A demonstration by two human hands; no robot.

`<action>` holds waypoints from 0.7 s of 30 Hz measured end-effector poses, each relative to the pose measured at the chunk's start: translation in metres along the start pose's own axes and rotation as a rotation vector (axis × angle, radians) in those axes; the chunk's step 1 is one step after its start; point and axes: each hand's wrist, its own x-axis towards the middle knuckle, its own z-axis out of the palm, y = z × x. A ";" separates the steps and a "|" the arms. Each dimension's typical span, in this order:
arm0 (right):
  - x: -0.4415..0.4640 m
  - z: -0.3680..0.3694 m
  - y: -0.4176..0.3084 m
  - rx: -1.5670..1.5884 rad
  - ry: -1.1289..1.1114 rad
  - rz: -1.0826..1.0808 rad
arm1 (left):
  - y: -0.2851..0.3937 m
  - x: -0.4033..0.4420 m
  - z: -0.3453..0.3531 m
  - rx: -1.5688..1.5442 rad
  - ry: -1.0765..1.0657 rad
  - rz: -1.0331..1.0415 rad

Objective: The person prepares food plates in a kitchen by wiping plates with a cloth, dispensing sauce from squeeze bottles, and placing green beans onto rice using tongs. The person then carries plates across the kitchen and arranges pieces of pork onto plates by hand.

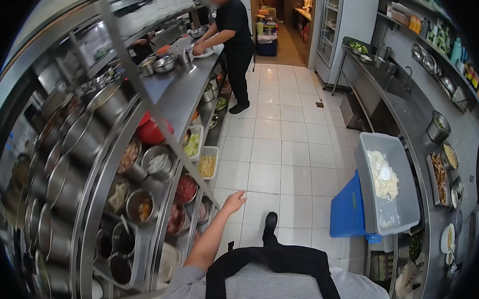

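My left hand [235,201] hangs in the air over the tiled floor, beside the steel shelving. Its fingers are loosely stretched, and nothing shows in them. Nearest to it are a white container of yellow pieces [208,163] and a metal pot of red meat [186,190] on the shelves. My right hand is out of the picture. To my right, a grey tub [414,205] holding white powder and pale crumbly lumps rests on or against a blue bin [349,210].
A person in black [235,34] works at the steel counter [181,85] ahead on the left. White tiles [267,124] form the aisle floor. A steel counter with a sink [394,84] lines the right wall. A glass-door fridge [330,33] stands beyond. Stacked pots [67,179] fill the left rack.
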 end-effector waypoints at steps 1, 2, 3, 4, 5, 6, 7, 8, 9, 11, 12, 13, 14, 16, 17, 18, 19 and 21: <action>0.022 0.005 -0.018 -0.031 -0.022 -0.022 | -0.016 0.010 0.007 0.023 -0.070 -0.048; 0.045 0.010 -0.035 -0.062 -0.047 -0.047 | -0.037 0.015 0.013 0.044 -0.137 -0.099; 0.071 0.015 -0.058 -0.102 -0.076 -0.084 | -0.073 0.014 0.026 0.118 -0.181 -0.127; 0.098 0.015 -0.084 -0.148 -0.100 -0.130 | -0.085 0.008 0.024 0.269 -0.334 -0.329; 0.122 0.011 -0.117 -0.191 -0.118 -0.182 | -0.193 -0.005 0.039 0.319 -0.355 -0.068; 0.148 0.005 -0.152 -0.241 -0.133 -0.246 | -0.195 -0.032 0.033 0.359 -0.456 -0.270; 0.177 -0.004 -0.193 -0.300 -0.131 -0.318 | -0.192 -0.053 0.020 0.364 -0.465 -0.437; 0.207 -0.015 -0.240 -0.360 -0.115 -0.413 | -0.188 -0.062 0.004 0.360 -0.433 -0.589; 0.238 -0.027 -0.289 -0.429 -0.079 -0.522 | -0.186 -0.063 -0.010 0.348 -0.364 -0.719; 0.294 -0.059 -0.406 -0.530 0.040 -0.724 | -0.191 -0.044 -0.026 0.301 -0.190 -0.891; 0.311 -0.082 -0.474 -0.492 0.068 -0.769 | -0.195 -0.029 -0.029 0.277 -0.109 -0.939; 0.316 -0.109 -0.545 -0.493 0.086 -0.852 | -0.199 -0.011 -0.028 0.267 -0.040 -0.957; 0.312 -0.131 -0.611 -0.399 0.185 -0.963 | -0.201 0.007 -0.026 0.270 0.008 -0.943; 0.321 -0.158 -0.727 -0.228 0.265 -1.081 | -0.203 0.053 -0.021 0.314 -0.040 -0.705; 0.319 -0.170 -0.779 -0.170 0.206 -1.103 | -0.207 0.080 -0.016 0.304 -0.030 -0.716; 0.316 -0.177 -0.824 -0.105 0.146 -1.122 | -0.210 0.113 -0.011 -0.064 -0.057 -0.889; 0.308 -0.178 -0.861 -0.106 0.142 -1.129 | -0.214 0.148 -0.009 -0.439 -0.084 -1.036; 0.281 -0.177 -0.924 0.425 -0.327 -0.869 | -0.239 0.227 -0.005 -0.632 -0.044 -0.667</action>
